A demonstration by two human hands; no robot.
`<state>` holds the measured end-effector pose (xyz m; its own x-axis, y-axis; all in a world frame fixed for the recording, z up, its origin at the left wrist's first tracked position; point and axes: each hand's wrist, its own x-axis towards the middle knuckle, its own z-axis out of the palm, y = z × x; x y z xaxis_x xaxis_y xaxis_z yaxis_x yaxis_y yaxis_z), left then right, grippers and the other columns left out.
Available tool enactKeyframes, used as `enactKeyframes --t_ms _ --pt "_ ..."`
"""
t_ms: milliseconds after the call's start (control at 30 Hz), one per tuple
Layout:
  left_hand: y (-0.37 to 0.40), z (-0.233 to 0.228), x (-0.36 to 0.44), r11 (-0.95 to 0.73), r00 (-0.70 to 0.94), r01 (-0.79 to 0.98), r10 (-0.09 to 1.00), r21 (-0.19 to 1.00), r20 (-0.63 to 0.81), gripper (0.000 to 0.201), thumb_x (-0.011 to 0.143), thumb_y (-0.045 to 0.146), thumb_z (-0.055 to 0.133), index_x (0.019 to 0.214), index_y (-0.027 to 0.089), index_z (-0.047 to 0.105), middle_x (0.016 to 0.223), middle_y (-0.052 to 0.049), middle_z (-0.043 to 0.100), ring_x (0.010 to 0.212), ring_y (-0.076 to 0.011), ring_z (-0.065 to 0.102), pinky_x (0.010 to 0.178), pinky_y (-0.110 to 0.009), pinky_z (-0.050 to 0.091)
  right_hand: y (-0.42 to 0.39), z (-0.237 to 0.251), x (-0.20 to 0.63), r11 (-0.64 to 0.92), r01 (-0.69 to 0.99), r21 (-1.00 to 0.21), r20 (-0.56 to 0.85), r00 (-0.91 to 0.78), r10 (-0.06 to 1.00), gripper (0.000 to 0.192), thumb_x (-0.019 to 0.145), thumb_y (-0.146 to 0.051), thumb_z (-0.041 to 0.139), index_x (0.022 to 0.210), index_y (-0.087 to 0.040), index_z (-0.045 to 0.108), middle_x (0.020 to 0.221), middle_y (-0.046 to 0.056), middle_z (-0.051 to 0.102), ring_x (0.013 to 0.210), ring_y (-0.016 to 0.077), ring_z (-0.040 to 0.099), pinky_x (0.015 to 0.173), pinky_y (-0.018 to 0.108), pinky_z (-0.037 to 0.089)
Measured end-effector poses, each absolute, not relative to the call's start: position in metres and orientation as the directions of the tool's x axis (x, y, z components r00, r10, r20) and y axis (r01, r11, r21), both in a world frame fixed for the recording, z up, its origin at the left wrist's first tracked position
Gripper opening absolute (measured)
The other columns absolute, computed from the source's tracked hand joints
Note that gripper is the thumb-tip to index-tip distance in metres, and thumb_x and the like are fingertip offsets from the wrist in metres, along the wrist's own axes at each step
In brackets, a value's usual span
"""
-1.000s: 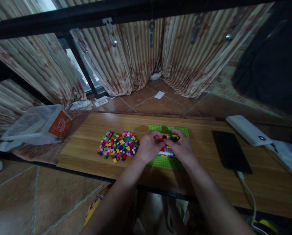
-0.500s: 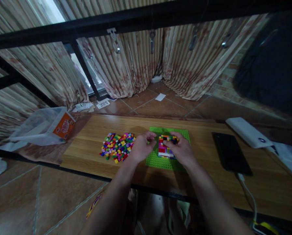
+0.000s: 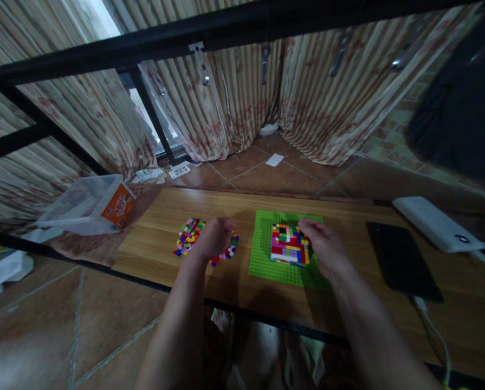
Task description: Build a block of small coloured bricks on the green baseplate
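Note:
My left hand (image 3: 215, 238) is over the pile of small coloured building bricks (image 3: 189, 235), hiding its middle. Its fingers are bent downward, and whether a brick is between them I cannot make out. On the green baseplate (image 3: 262, 265) stands a block built from many-coloured bricks (image 3: 290, 252), with a dark square opening in its top near the far left corner. My right hand (image 3: 321, 244) is beside the block's right side, fingers loosely extended toward its far right corner, with nothing visible in them.
Right of the baseplate lie a black phone (image 3: 402, 260) with a white cable and a white power bank (image 3: 437, 223). A clear plastic bin (image 3: 75, 208) with an orange label stands left, beyond the wooden table (image 3: 144, 238). Black metal bars (image 3: 226, 32) cross in front of the curtains.
My left hand has moved left from the baseplate to the brick pile. My right hand has drawn back from the block's top to its right side. The view has shifted slightly.

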<state>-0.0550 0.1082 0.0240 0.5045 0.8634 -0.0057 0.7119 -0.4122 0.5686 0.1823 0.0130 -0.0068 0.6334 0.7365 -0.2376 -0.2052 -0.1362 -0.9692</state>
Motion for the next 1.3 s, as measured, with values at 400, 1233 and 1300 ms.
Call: enactKeyframes --t_ms 400,1233,1300 --pt "0.102 0.023 -0.043 -0.413 0.465 0.812 0.885 0.413 -0.029 0.036 0.063 -0.001 0.053 0.085 0.018 0.075 0.093 -0.009 0.074 0.089 -0.0226 0.066 0.088 -0.034 0.05 0.011 -0.01 0.182 -0.15 -0.07 -0.986 -0.161 0.611 0.775 0.037 0.059 -0.048 0.077 0.085 -0.022 0.071 0.088 0.004 0.072 0.085 0.0214 0.066 0.078 0.036 0.051" --pt "0.101 0.02 -0.028 -0.483 0.518 0.795 0.856 0.367 0.006 0.024 0.076 0.011 0.053 0.084 0.019 0.075 0.091 -0.009 0.073 0.092 -0.0219 0.065 0.087 -0.031 0.047 0.01 -0.004 0.181 -0.181 -0.07 -0.981 -0.187 0.593 0.783 0.036 0.055 -0.047 0.078 0.08 -0.021 0.072 0.082 0.003 0.073 0.078 0.0205 0.065 0.073 0.034 0.051" --pt "0.1 0.021 -0.027 -0.508 0.541 0.792 0.841 0.337 -0.004 0.019 0.075 0.014 0.057 0.082 0.019 0.074 0.091 -0.009 0.073 0.092 -0.0228 0.065 0.088 -0.033 0.047 0.01 -0.004 0.181 -0.182 -0.064 -0.981 -0.184 0.586 0.789 0.035 0.057 -0.047 0.077 0.08 -0.021 0.072 0.083 0.003 0.073 0.079 0.0204 0.065 0.073 0.034 0.051"
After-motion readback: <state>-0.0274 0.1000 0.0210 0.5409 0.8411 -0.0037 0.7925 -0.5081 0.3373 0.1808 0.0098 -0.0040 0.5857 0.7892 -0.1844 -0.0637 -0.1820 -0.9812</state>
